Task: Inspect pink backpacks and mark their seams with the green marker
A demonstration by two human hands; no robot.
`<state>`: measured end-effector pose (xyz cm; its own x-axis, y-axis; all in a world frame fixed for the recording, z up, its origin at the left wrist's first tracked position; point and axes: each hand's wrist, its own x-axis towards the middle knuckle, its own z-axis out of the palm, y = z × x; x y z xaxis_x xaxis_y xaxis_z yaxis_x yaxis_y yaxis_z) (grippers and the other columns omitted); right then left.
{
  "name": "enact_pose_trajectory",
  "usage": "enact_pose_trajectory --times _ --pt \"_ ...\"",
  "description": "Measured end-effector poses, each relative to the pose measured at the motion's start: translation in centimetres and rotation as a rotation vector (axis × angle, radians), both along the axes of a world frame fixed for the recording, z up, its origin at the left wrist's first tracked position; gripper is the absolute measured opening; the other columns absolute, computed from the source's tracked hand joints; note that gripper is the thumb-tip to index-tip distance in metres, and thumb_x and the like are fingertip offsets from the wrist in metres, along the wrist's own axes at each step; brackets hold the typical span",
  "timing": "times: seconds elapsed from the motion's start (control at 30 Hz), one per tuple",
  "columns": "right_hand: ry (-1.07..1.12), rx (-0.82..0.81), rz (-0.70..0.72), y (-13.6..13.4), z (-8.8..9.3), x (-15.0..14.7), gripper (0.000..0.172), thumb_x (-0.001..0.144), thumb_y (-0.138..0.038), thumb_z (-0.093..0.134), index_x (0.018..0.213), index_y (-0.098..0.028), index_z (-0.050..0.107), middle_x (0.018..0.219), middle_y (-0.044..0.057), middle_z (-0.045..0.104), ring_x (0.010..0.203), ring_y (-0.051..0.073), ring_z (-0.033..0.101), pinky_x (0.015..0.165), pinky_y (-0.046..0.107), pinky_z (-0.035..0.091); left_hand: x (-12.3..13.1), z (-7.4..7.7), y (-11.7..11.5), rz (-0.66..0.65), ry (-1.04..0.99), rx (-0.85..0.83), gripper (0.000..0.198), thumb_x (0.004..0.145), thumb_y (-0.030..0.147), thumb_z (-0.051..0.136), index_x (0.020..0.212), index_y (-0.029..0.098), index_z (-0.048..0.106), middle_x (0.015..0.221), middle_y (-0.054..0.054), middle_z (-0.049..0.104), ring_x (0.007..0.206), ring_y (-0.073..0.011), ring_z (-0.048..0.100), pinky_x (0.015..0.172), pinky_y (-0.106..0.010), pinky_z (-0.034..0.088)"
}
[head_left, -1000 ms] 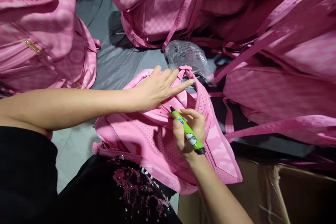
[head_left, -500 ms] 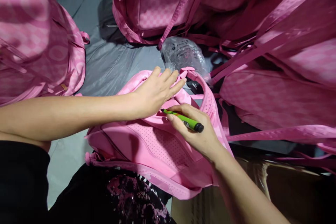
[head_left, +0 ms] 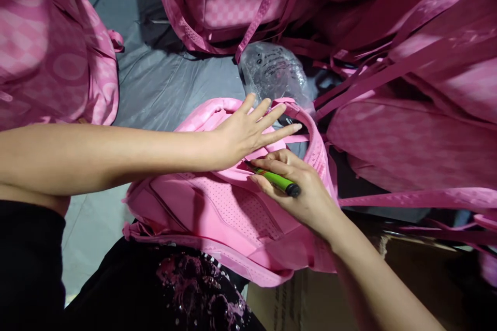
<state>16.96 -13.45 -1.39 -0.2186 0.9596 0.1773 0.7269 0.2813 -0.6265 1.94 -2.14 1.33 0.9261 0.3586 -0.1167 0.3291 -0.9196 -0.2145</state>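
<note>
A pink backpack [head_left: 236,212] lies across my lap, its dotted mesh back panel facing up and a shoulder strap looping up at the right. My left hand [head_left: 248,132] rests flat on its upper part, fingers spread. In my right hand [head_left: 298,181] is a green marker pen [head_left: 277,180] with a black end. Its dark tip meets the pink fabric just below my left palm; any mark there is too small to make out.
A clear plastic bag [head_left: 275,72] with black print lies beyond the backpack on grey sheeting [head_left: 163,83]. More pink checkered backpacks stand at the left [head_left: 58,57], at the back [head_left: 236,0] and at the right [head_left: 419,145]. A cardboard box [head_left: 283,300] sits below.
My left hand has shifted slightly right and its fingers have spread wider. The marker's tip has moved a little to the right along the fabric. The view has also shifted slightly.
</note>
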Motion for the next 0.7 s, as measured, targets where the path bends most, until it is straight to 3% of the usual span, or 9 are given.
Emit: enact_pose_trajectory --times 0.2,0.37,0.7 --pt "0.108 -0.092 0.035 0.2 0.9 0.5 0.023 0.093 -0.032 0.064 0.111 -0.021 0.074 0.094 0.007 0.070 0.088 0.021 0.067 0.079 0.038 0.055 -0.2 0.9 0.2 0.139 0.005 -0.012 0.076 0.092 0.021 0.051 0.160 0.018 0.015 0.166 -0.015 0.019 0.149 -0.0371 0.027 0.116 -0.058 0.027" --pt "0.101 -0.056 0.036 0.3 0.7 0.5 0.020 0.092 -0.026 0.065 0.109 -0.021 0.074 0.100 0.006 0.077 0.091 0.022 0.070 0.086 0.040 0.053 -0.8 1.1 0.9 0.120 -0.011 -0.063 0.079 0.087 0.027 0.059 0.157 0.023 0.024 0.162 -0.013 0.029 0.133 -0.0362 0.044 0.107 -0.050 0.035" --pt "-0.044 -0.009 0.029 0.6 1.4 -0.6 0.020 0.090 -0.029 0.067 0.109 -0.025 0.072 0.098 0.005 0.078 0.091 0.024 0.069 0.088 0.045 0.050 -1.1 1.0 0.7 0.130 -0.026 -0.077 0.074 0.091 0.023 0.052 0.158 0.021 0.021 0.160 -0.014 0.031 0.132 -0.0337 0.043 0.104 -0.046 0.033"
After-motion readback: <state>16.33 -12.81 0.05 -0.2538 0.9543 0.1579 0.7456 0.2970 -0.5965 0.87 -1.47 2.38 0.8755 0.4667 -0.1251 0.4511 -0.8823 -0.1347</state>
